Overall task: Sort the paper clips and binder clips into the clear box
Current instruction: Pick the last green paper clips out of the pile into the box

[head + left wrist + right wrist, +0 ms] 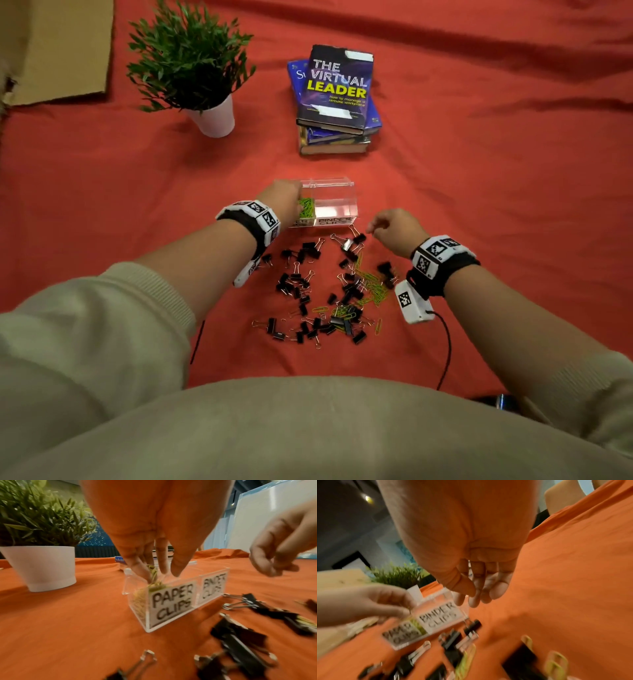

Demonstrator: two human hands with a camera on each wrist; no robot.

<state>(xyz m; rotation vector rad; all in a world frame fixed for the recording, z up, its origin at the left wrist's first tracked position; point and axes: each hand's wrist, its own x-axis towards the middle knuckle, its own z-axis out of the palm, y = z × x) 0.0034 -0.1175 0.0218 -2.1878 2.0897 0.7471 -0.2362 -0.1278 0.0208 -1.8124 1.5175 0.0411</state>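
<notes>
The clear box (337,190) has two labelled compartments on the red cloth. Its left one, marked PAPER CLIPS (171,604), holds green paper clips (306,209); the right one, marked BINDER CLIPS (440,616), looks empty. My left hand (286,200) points down into the left compartment and pinches a few green paper clips (151,570) just above the pile. My right hand (380,228) hovers to the right of the box front, its fingers (498,591) loosely curled and holding nothing. Black binder clips (298,284) and loose green paper clips (371,287) are scattered between my arms.
A potted plant (214,118) stands at the back left, with a stack of books (337,99) behind the box. A cardboard sheet (58,48) lies in the far left corner. A black cable (445,349) trails from my right wrist camera.
</notes>
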